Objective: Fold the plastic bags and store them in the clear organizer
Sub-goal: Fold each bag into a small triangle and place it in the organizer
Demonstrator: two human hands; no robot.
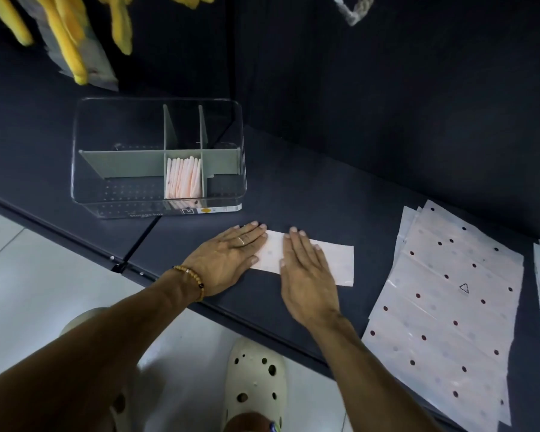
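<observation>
Your left hand (228,263) and right hand (306,275) press flat, fingers straight, on the folded bag (334,260) beneath them, grasping nothing.

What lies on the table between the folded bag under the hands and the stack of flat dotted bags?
Nothing: in the head view, only bare dark table separates the folded bag from the stack of flat dotted bags.

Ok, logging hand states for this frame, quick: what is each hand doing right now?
Left hand: open, fingers flat, pressing the left end of the folded bag strip.
Right hand: open, flat on the strip's middle, holding nothing.
</observation>
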